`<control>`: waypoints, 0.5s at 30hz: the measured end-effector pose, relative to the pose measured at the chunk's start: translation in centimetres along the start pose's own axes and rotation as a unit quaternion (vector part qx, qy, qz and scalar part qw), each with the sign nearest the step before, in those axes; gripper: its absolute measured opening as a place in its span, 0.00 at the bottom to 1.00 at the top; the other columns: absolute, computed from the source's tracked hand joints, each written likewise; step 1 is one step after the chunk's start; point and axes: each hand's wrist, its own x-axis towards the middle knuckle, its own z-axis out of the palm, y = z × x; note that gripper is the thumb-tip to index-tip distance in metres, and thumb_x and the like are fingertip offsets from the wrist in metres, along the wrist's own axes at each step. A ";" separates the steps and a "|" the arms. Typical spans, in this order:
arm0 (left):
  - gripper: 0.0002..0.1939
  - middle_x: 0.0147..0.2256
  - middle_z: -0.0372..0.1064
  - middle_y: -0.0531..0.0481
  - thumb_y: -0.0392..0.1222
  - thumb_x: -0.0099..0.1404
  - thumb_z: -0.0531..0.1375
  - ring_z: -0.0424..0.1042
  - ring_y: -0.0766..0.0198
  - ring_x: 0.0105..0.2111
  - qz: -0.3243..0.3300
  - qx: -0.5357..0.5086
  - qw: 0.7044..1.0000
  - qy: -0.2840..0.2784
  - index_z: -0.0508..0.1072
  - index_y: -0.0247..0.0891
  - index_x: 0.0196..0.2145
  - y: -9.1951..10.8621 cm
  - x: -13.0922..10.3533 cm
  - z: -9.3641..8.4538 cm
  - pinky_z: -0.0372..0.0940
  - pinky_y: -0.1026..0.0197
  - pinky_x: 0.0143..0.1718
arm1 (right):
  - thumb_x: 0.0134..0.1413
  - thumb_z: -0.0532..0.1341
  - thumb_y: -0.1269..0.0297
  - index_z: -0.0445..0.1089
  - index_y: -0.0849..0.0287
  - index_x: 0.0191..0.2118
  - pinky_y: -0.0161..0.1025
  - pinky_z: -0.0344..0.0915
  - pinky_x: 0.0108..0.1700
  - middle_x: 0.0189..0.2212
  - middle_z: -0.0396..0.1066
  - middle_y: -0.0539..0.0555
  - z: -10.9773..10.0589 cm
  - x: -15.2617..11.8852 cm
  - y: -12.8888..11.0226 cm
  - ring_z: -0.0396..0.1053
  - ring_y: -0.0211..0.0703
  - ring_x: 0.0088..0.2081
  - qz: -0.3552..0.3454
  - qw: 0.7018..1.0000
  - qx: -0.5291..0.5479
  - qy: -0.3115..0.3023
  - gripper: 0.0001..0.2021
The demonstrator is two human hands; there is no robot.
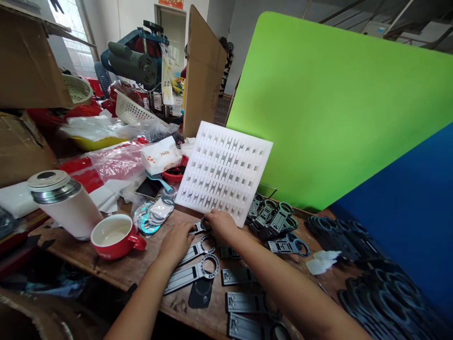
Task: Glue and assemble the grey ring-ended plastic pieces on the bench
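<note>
My left hand (178,243) is closed on the shaft of a grey part with a ring-shaped head (201,226), low over the wooden table. At the ring end, the bent fingers of my right hand (222,225) grip the same part; its fingertips are partly hidden. Nearer to me lie two like parts, a middle one (208,244) and a front one (210,267), with rings pointing right. Under my right forearm is a column of dark grey plates (238,276). A white foam tray with rows of slots (222,167) leans just behind my hands.
On the left stand a red cup (115,236) and a pale thermos (67,203). Discs in clear plastic (153,216) lie beyond the cup. Ring-headed parts are heaped (274,215) right of the tray. Stacks of dark parts (382,293) fill the right side, before a green board (318,108).
</note>
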 end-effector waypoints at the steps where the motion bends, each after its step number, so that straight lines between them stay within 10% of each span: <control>1: 0.10 0.41 0.72 0.49 0.35 0.58 0.57 0.69 0.58 0.44 0.002 0.003 1.000 -0.009 0.72 0.40 0.39 -0.3 0.0 0.0 0.60 0.57 0.49 | 0.55 0.54 0.70 0.71 0.56 0.43 0.37 0.61 0.38 0.39 0.70 0.57 -0.1 0.0 0.0 0.69 0.45 0.38 -0.001 1.000 -0.001 -0.004 0.12; 15: 0.16 0.48 0.66 0.47 0.40 0.64 0.50 0.66 0.56 0.46 0.043 0.109 0.989 -0.085 0.67 0.49 0.49 0.3 0.0 -1.1 0.60 0.55 0.44 | 0.57 0.52 0.69 0.72 0.58 0.41 0.38 0.64 0.37 0.38 0.71 0.58 -0.7 0.6 0.1 0.71 0.47 0.39 -0.037 0.999 -0.025 -0.017 0.12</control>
